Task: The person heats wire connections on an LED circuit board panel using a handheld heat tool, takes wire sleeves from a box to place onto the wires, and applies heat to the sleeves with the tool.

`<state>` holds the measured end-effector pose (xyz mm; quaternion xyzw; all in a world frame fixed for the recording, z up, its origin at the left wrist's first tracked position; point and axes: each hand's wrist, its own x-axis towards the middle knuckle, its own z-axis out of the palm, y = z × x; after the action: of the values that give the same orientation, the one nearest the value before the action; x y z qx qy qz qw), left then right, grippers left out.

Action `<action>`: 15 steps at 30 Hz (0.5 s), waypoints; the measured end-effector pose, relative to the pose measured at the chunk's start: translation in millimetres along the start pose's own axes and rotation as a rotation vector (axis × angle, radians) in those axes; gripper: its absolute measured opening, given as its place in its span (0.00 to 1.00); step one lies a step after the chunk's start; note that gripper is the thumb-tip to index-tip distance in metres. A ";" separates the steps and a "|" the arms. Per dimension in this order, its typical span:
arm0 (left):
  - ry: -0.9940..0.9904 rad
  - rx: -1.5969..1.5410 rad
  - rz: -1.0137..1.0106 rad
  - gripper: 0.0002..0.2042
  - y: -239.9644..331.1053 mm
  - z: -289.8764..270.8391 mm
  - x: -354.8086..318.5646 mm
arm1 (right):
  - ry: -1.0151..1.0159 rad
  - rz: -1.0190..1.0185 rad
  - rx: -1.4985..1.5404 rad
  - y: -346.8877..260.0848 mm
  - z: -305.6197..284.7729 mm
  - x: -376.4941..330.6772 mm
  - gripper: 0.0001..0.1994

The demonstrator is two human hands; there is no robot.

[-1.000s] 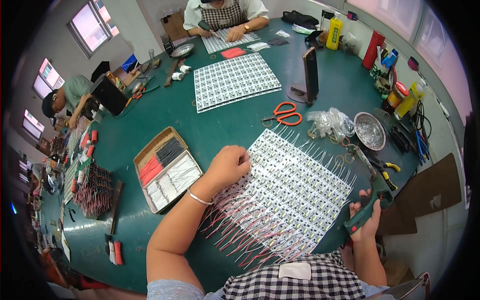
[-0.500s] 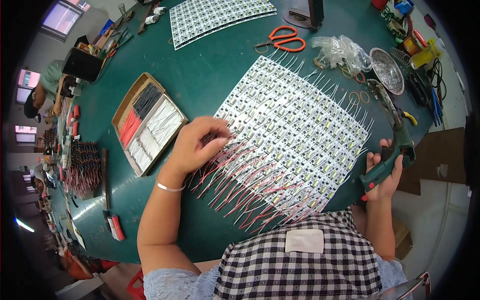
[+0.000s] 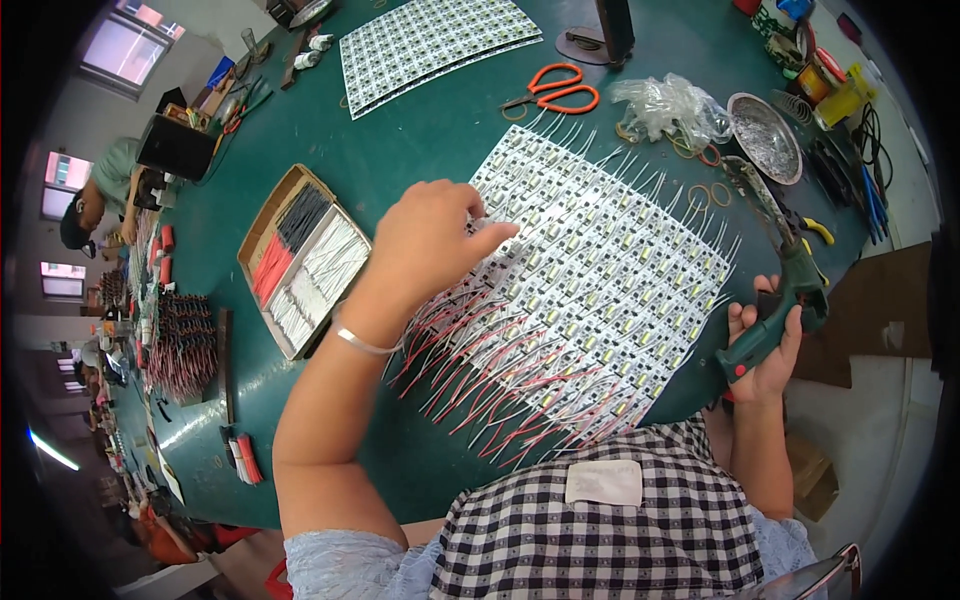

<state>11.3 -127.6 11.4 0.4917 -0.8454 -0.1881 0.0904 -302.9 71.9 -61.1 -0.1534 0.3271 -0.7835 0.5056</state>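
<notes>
A panel of white LED circuit boards (image 3: 590, 260) lies on the table in front of me. Red and white wires (image 3: 500, 370) fringe its near left edge, and pale wires stick out along the far right edge. Over the panel's upper left part is my left hand (image 3: 430, 235), fingers bent and thumb reaching rightward, with a gap between thumb and forefinger. Nothing shows in that gap, though the palm side is hidden. At the panel's right, my right hand (image 3: 765, 345) is wrapped round the grip of a green soldering gun (image 3: 795, 300), its long metal front pointing away from me.
A cardboard box (image 3: 292, 350) of black, red and white wires stands left. Orange-handled scissors (image 3: 560, 90), clear plastic (image 3: 670, 108) and a metal dish (image 3: 768, 140) lie beyond the panel. More boards (image 3: 435, 45) lie far off. Another person (image 3: 105, 190) bends over the table at far left.
My left hand has moved away from me and rightward, from the red wires to over the upper part of the panel. The right hand still holds the soldering gun. The view has shifted slightly.
</notes>
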 end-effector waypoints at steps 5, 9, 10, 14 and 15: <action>0.118 0.215 0.119 0.13 4.0 24.3 9.3 | 0.018 0.010 -0.015 -1.5 2.1 -0.5 0.22; 0.171 -0.034 0.290 0.08 -16.5 29.4 -0.2 | 0.030 0.011 -0.027 0.4 1.1 0.3 0.22; 0.131 -0.236 0.227 0.05 -20.4 30.9 -6.4 | 0.042 0.003 -0.031 -0.5 -0.2 -0.3 0.22; 0.108 -0.370 0.216 0.04 -47.1 26.7 -56.2 | 0.015 0.002 -0.009 0.7 2.4 1.6 0.22; 0.154 -0.326 0.269 0.04 -50.8 27.7 -67.5 | 0.018 0.002 -0.010 0.6 2.2 1.5 0.22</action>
<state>76.3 -85.5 -32.5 0.3663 -0.8524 -0.2705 0.2570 -301.9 69.6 -60.0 -0.1485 0.3356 -0.7826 0.5028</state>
